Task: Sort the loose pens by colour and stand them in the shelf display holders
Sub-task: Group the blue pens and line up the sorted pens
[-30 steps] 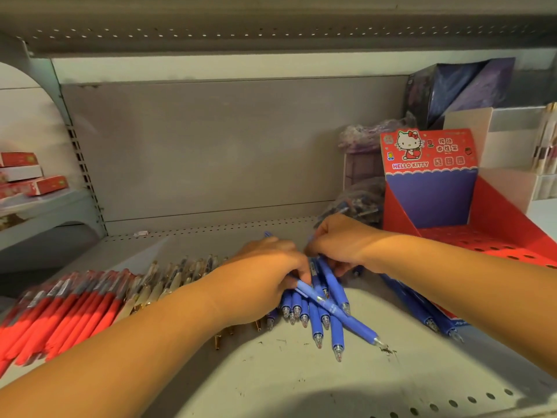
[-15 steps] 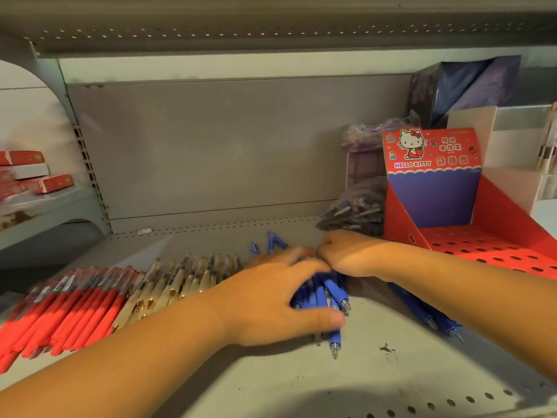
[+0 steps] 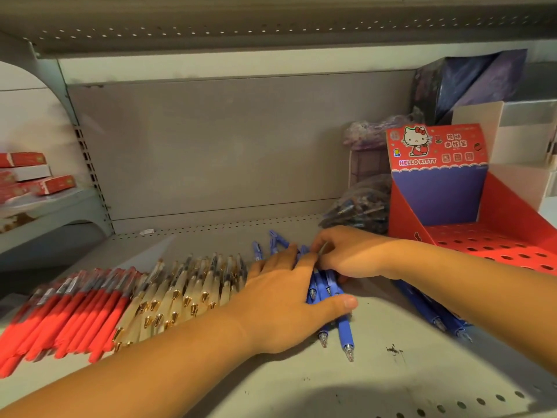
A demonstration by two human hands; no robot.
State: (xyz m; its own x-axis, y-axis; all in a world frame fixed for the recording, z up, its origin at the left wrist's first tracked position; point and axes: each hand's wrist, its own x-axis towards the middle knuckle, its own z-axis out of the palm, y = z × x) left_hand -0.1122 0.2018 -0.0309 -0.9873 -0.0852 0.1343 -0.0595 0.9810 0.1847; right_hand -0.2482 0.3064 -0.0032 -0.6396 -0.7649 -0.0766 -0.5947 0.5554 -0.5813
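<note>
The left hand (image 3: pixel 283 306) lies flat on the bundle of blue pens (image 3: pixel 343 330) on the shelf (image 3: pixel 301 387), fingers straight and pressing down. The right hand (image 3: pixel 352 254), at 1 o'clock from it, curls its fingers round the bundle's far ends. Cream pens (image 3: pixel 187 291), then red pens (image 3: pixel 75 315), lie in rows toward 9 o'clock, and the red display holder (image 3: pixel 437 194) stands at 2 o'clock.

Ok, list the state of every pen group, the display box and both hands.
left hand: open, laid flat on the blue pens.
right hand: fingers curled on the blue pens' top ends.
blue pens: lying bunched under both hands, tips towards the camera.
cream pens: lying in a row, untouched.
red pens: lying in a row, untouched.
display box: upright, visible holes empty.
</note>
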